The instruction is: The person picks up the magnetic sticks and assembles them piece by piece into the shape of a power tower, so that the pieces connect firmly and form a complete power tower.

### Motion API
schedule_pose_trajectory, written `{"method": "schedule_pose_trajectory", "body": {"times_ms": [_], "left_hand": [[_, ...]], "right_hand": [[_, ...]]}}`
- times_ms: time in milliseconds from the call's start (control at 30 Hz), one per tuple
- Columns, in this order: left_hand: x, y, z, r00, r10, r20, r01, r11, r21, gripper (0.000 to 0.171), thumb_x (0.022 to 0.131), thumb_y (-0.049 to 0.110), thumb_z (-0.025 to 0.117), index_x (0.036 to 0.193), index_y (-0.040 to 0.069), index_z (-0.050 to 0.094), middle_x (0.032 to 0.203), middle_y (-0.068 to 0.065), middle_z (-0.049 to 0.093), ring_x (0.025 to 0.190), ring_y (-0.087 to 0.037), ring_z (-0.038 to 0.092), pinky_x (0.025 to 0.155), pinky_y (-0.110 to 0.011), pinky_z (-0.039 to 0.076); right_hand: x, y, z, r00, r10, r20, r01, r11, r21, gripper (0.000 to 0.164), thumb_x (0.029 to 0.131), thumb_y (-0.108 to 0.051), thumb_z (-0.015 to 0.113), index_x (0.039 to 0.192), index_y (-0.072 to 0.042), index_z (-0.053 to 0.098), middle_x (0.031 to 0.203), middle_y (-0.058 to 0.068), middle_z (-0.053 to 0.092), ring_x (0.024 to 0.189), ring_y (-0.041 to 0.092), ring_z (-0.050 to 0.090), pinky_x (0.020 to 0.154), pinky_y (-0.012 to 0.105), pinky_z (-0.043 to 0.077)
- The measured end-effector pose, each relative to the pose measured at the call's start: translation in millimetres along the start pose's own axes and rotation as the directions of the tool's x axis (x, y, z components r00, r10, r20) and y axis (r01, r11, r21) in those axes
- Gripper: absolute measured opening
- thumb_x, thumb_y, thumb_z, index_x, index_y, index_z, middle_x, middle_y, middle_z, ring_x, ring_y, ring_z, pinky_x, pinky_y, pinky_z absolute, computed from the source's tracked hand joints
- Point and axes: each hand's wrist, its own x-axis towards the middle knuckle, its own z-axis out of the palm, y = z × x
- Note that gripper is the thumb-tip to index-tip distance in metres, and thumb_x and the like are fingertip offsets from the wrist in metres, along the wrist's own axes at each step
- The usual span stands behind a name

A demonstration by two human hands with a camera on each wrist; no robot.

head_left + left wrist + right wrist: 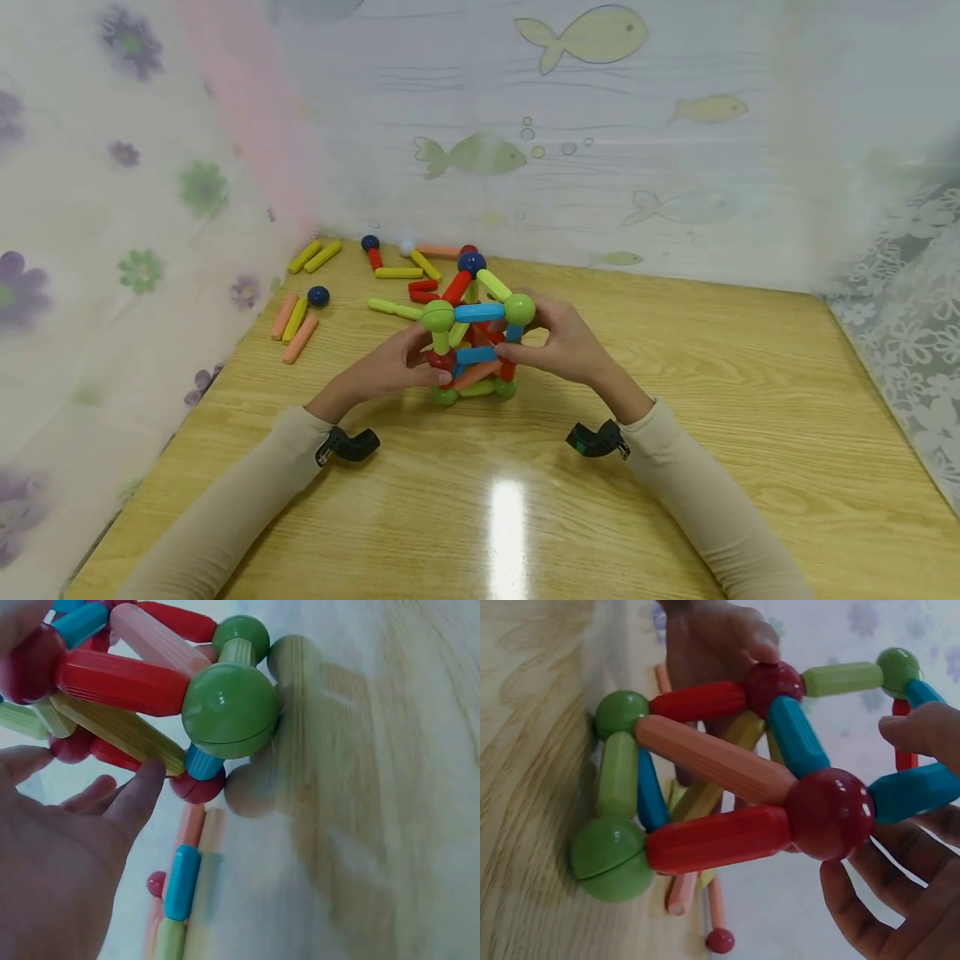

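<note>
A frame of magnetic rods and balls (480,313) stands on the table between both hands in the head view. My left hand (378,368) holds its left side, the thumb against a dark red ball (28,667) and fingers around the far side near a yellow rod (124,735). On the other side, my right hand (566,343) grips the frame, thumb in front and fingers behind, close to another red ball (831,814). Green balls (611,859) form the lower corners. A dark blue ball (472,264) tops the peak, joined by red and light green rods.
Yellow rods (322,257) lie at the back left. Nearer are orange rods (300,339) and a loose dark blue ball (318,296). Behind the frame lie red rods (423,291), a light green rod (386,307) and a white ball (407,247). Patterned curtains (480,158) border the table.
</note>
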Motion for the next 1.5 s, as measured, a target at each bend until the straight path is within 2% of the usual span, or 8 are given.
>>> {"method": "schedule_pose_trajectory", "body": {"times_ms": [233,333,500,667,867,1200,1400,1500], "left_hand": [[-11.6,4.0,-40.9,0.998,-0.002,-0.057,0.023,0.933,0.359,0.058,0.1,0.013,0.072,0.153,0.01,0.051,0.154,-0.009,0.047,0.138,-0.03,0.047,0.106,-0.053,0.046],[-29.3,4.8,-70.0,0.97,-0.04,-0.239,0.167,0.826,0.539,0.041,0.104,0.007,0.063,0.143,-0.004,0.058,0.136,-0.022,0.058,0.122,-0.038,0.058,0.097,-0.055,0.052],[-60.2,4.4,-100.2,0.839,-0.164,-0.519,0.511,0.566,0.647,0.02,0.1,0.003,0.053,0.099,-0.012,0.067,0.093,-0.027,0.058,0.08,-0.037,0.056,0.07,-0.046,0.048],[-74.7,-2.3,-107.3,0.809,-0.193,-0.555,0.572,0.476,0.668,0.044,0.103,0.006,0.047,0.061,0.012,0.037,0.062,-0.019,0.049,0.053,-0.019,0.028,0.057,-0.036,0.027],[-70.9,-4.3,-103.2,0.84,-0.132,-0.527,0.513,0.509,0.691,0.042,0.107,0.018,0.054,0.068,0.006,0.062,0.058,-0.006,0.053,0.059,-0.025,0.05,0.058,-0.038,0.034],[-60.2,25.6,-81.4,0.879,-0.016,-0.476,0.332,0.736,0.589,0.042,0.105,0.035,0.063,0.135,0.005,0.066,0.108,-0.01,0.072,0.096,-0.028,0.069,0.082,-0.048,0.056],[-53.3,48.7,-59.2,0.853,0.18,-0.49,0.071,0.89,0.451,0.035,0.102,0.015,0.07,0.137,0.01,0.067,0.112,-0.007,0.072,0.099,-0.018,0.067,0.081,-0.027,0.055],[-50.4,59.0,-44.4,0.829,0.29,-0.477,-0.116,0.925,0.361,0.038,0.097,-0.003,0.07,0.135,0.004,0.067,0.109,-0.012,0.071,0.1,-0.019,0.067,0.081,-0.027,0.055]], "right_hand": [[-4,9,3,1.0,0.016,0.017,-0.015,0.999,-0.031,0.036,0.087,0.0,0.082,0.121,0.002,0.069,0.112,0.009,0.074,0.087,0.018,0.069,0.083,0.048,0.058],[-5,12,4,1.0,0.011,0.014,-0.01,1.0,-0.026,0.037,0.087,0.001,0.082,0.122,0.002,0.069,0.112,0.011,0.073,0.09,0.02,0.069,0.083,0.048,0.058],[-5,15,6,1.0,-0.002,0.018,0.002,1.0,-0.023,0.037,0.088,0.001,0.081,0.122,0.002,0.068,0.106,0.009,0.071,0.096,0.022,0.067,0.081,0.052,0.058],[-5,15,6,1.0,-0.006,0.018,0.006,0.999,-0.033,0.041,0.088,0.001,0.081,0.127,0.001,0.068,0.108,0.008,0.071,0.096,0.021,0.067,0.081,0.051,0.058],[-8,16,5,0.997,0.049,0.054,-0.045,0.996,-0.072,0.057,0.084,-0.004,0.087,0.135,-0.005,0.062,0.117,0.007,0.064,0.101,0.022,0.06,0.084,0.045,0.058],[-17,27,15,0.987,0.136,0.088,-0.124,0.984,-0.131,0.059,0.086,-0.01,0.087,0.139,-0.005,0.061,0.106,0.002,0.071,0.088,0.018,0.067,0.074,0.04,0.061],[-19,28,25,0.995,0.085,0.05,-0.075,0.981,-0.182,0.062,0.086,-0.011,0.087,0.141,-0.002,0.06,0.097,0.002,0.072,0.081,0.015,0.066,0.066,0.041,0.06],[-18,29,28,0.997,0.07,0.031,-0.063,0.981,-0.185,0.062,0.086,-0.011,0.087,0.141,-0.004,0.059,0.096,0.003,0.072,0.08,0.015,0.066,0.064,0.041,0.06]]}}
